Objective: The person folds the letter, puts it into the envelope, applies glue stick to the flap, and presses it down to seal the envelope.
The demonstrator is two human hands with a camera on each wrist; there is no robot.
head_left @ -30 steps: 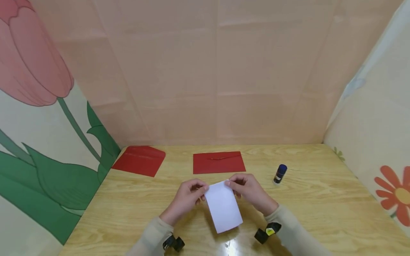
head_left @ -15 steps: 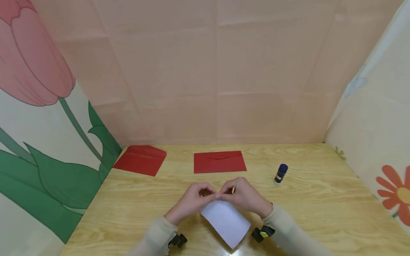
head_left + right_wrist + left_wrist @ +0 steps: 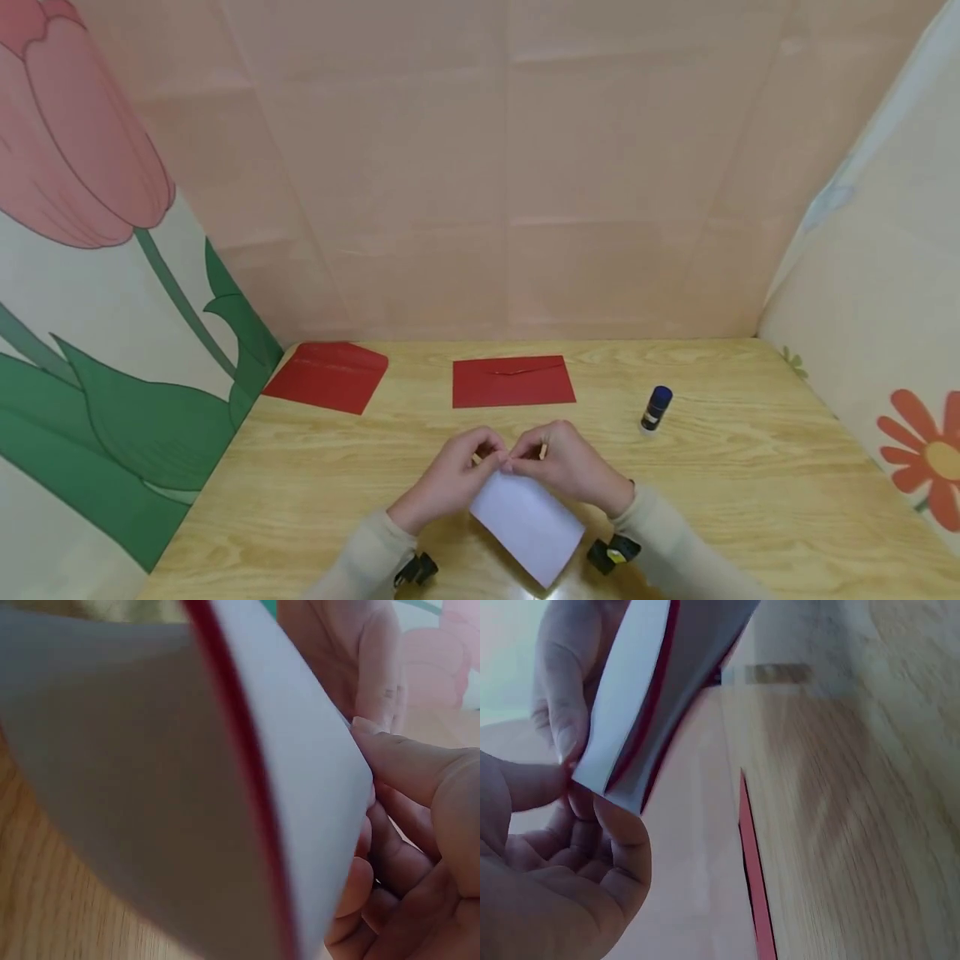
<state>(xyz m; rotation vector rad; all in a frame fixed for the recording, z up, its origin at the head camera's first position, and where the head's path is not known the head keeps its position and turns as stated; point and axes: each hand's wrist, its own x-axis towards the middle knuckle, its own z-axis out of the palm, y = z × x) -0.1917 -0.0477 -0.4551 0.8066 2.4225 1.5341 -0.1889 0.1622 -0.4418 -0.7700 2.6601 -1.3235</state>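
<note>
"What's the white paper [image 3: 528, 529] like?"
"Layered and slightly bowed, the layers gapping, red along their edges."
"And its pose?"
"Aslant over the counter [image 3: 330, 467], far end pinched by left hand [image 3: 450, 475] and right hand [image 3: 573, 467]."

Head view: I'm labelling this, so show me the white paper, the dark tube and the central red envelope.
White paper [image 3: 528, 528], head view, middle of its visible face.
Dark tube [image 3: 656, 408], head view, middle of its side.
Central red envelope [image 3: 514, 388], head view, just below its flap.

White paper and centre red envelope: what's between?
Head view: fingertips of the left hand and right hand pinching the paper, then bare table up to the envelope.
</note>
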